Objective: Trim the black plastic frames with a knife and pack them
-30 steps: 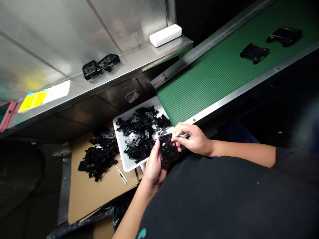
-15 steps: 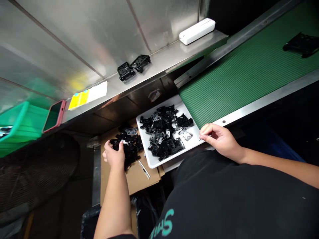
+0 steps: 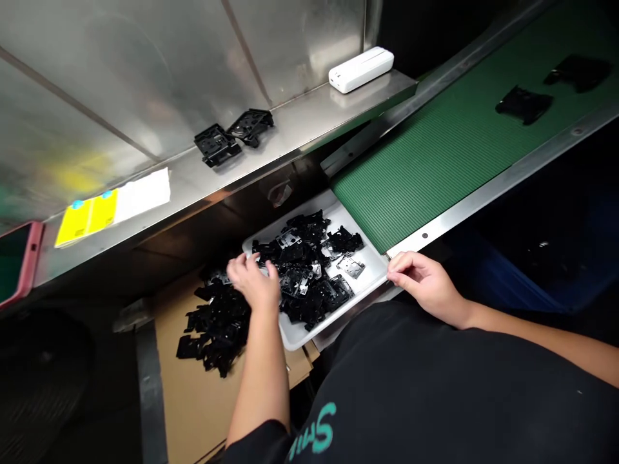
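My left hand (image 3: 255, 280) hovers with fingers apart over the left edge of a white tray (image 3: 294, 340), and I see nothing in its grasp. Black plastic parts with metal plates lie heaped in the tray, among them a silvery plate piece (image 3: 351, 266). Left of the tray, a second heap of black parts (image 3: 217, 328) rests on brown cardboard (image 3: 188, 399). My right hand (image 3: 428, 287) is closed in a pinch by the tray's right corner. Whatever its fingertips hold, if anything, is too small to make out.
A green conveyor belt (image 3: 411, 174) with two black parts (image 3: 525, 104) runs up to the right. On the metal shelf (image 3: 290, 138) sit two black assemblies (image 3: 217, 145), a white oblong device (image 3: 362, 69), a yellow-and-white paper (image 3: 89, 216) and a red-edged phone (image 3: 22, 264).
My left hand has moved right, from the cardboard heap to the tray's left edge, its fingers apart. My right hand stays pinched. The view has shifted, and a second black part shows on the belt.
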`<state>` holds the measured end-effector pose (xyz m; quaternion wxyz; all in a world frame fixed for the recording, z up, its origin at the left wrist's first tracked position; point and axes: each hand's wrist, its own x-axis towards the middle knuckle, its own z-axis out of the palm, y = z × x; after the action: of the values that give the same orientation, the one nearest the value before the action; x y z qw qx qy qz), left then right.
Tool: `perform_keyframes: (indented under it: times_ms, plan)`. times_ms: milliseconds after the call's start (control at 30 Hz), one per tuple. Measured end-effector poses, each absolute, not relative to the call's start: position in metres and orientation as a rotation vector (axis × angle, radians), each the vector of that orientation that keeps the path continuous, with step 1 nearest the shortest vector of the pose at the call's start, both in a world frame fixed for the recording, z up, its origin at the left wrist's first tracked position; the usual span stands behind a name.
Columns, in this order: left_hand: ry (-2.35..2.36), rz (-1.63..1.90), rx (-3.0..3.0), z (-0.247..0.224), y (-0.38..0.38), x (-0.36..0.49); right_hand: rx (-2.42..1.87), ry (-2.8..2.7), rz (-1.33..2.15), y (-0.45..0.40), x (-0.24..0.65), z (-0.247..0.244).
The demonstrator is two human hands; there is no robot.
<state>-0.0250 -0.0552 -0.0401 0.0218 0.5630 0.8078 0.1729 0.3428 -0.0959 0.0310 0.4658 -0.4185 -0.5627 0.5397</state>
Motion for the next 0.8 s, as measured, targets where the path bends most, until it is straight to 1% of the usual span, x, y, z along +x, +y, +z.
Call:
perform_keyframes:
  times_ms: [67,167,233,333,467,533,600,800]
  plan:
    - [2.195,0.452,1.936,-0.055,-0.043,0.018,-1.067,-1.349,1.298,-0.101,0.345,0.03]
    - [1.661,0.2,2.152,-0.085,-0.032,0.086,-1.117,-1.297,1.257,-0.109,0.349,0.029]
    - [1.432,0.033,2.207,-0.103,-0.027,0.121,-1.134,-1.282,1.241,-0.113,0.35,0.028]
    - [1.294,-0.153,2.221,-0.119,-0.015,0.148,-1.139,-1.279,1.234,-0.119,0.351,0.028]
    - [1.241,-0.271,2.16,-0.117,0.002,0.158,-1.155,-1.294,1.209,-0.124,0.354,0.027]
    - [1.215,-0.25,2.083,-0.111,0.006,0.16,-1.161,-1.298,1.199,-0.125,0.356,0.027]
    - [1.193,-0.155,1.967,-0.103,0.004,0.162,-1.158,-1.302,1.2,-0.125,0.357,0.026]
    - [1.183,0.439,1.346,-0.068,-0.036,0.15,-1.176,-1.325,1.206,-0.123,0.355,0.023]
